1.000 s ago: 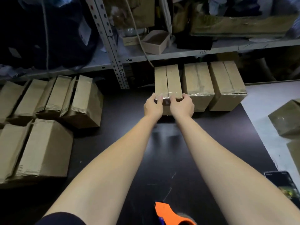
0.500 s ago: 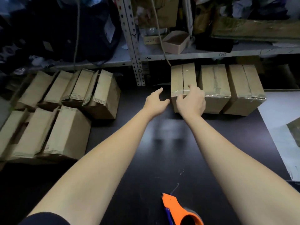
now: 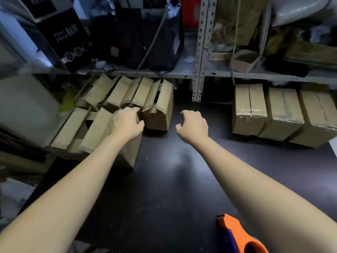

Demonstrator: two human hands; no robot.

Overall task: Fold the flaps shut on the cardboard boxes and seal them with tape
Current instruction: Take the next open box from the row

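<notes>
Now my left grip (image 3: 127, 123) clasps the near open box (image 3: 96, 132) at its far right corner. My right grip (image 3: 193, 123) hangs released and empty, farther right over the counter (image 3: 173, 179).

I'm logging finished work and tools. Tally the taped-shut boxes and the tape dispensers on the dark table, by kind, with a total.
Taped-shut boxes: 3
Orange tape dispenser: 1
Total: 4
The open-flap boxes by the left hand overlap too much to count and are left out.
</notes>
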